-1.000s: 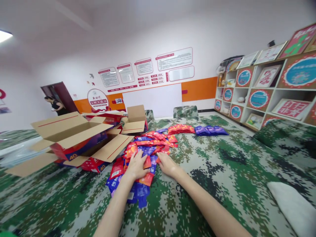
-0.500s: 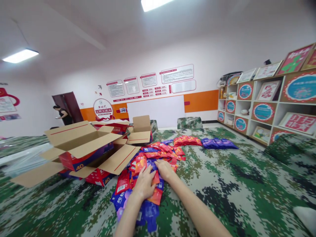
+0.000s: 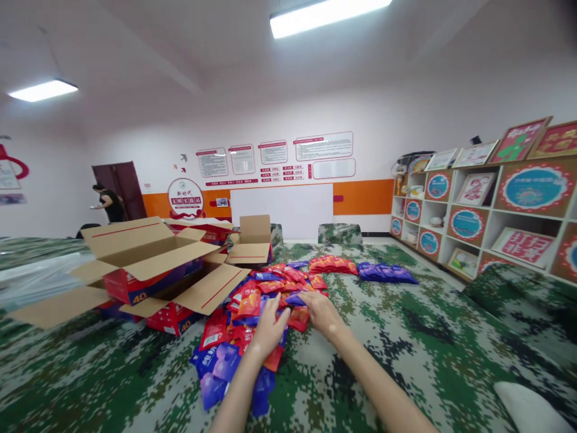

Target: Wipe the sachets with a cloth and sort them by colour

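White walls with an orange band (image 3: 365, 195); ceiling tube lights (image 3: 329, 13); cubby shelving (image 3: 487, 210) right; dark door (image 3: 121, 189), possibly open.

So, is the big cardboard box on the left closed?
No, the cardboard box lies with its flaps folded open beside the sachet pile.

Packets (image 3: 252, 313) beneath the left hand (image 3: 269, 328) and right hand (image 3: 322, 313): partly covered by palms and fingers, so it cannot be told whether either hand grips one. Print on the packets: too small to read. Both forearms: cut off at the bottom edge. Box (image 3: 144, 258): interior hidden behind its raised flaps; the far boxes (image 3: 252, 240) overlap. Wall notices (image 3: 274, 157): text illegible. Person (image 3: 106, 203) by the door: small, what they carry is unclear. Pale object (image 3: 532, 409) at lower right: cut by the edge, blurred.
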### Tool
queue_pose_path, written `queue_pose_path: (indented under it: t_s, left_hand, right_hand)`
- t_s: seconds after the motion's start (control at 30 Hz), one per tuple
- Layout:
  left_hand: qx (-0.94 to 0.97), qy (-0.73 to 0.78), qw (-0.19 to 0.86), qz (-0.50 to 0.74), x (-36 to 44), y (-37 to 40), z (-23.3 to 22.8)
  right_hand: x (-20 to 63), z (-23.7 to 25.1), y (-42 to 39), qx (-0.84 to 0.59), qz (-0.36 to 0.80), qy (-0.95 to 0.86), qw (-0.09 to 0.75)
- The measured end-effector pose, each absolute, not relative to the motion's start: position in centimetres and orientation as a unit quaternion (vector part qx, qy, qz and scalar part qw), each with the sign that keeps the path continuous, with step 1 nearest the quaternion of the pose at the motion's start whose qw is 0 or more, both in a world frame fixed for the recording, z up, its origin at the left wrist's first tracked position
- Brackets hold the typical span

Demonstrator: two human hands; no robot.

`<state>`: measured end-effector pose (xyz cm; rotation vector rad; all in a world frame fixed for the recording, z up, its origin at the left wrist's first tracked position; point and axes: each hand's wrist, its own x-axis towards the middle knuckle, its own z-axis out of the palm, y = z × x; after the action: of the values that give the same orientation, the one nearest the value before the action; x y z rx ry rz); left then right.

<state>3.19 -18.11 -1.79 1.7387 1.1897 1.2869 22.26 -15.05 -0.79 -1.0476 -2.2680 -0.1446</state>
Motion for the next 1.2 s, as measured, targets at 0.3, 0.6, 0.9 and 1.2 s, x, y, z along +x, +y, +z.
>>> queue_pose_path:
  t_s: [0.3, 0.6, 0.9, 1.2]
  left_hand:
    - [0.437, 0.235, 0.675, 0.546, 12.4, -19.9, -0.9]
    - [0.600, 0.297, 0.635, 0.386, 18.7, -21.9, -2.9]
    - [0.529, 0.326, 0.660, 0.423, 24.9, -17.8, -4.8]
    - [0.539, 0.336, 0.643, 0.429, 30.5, -12.2, -5.7]
  right_hand:
    - [28.2, -0.1, -20.0, -0.426, 0.041, -0.774, 0.466]
    - [35.1, -2.7, -17.8, -0.506, 0.312, -0.545, 0.591]
    - [40.2, -5.2, -17.2, -0.490, 0.365, -0.526, 0.592]
    - [45.1, -6.4, -13.6, -0.514, 0.356, -0.451, 0.637]
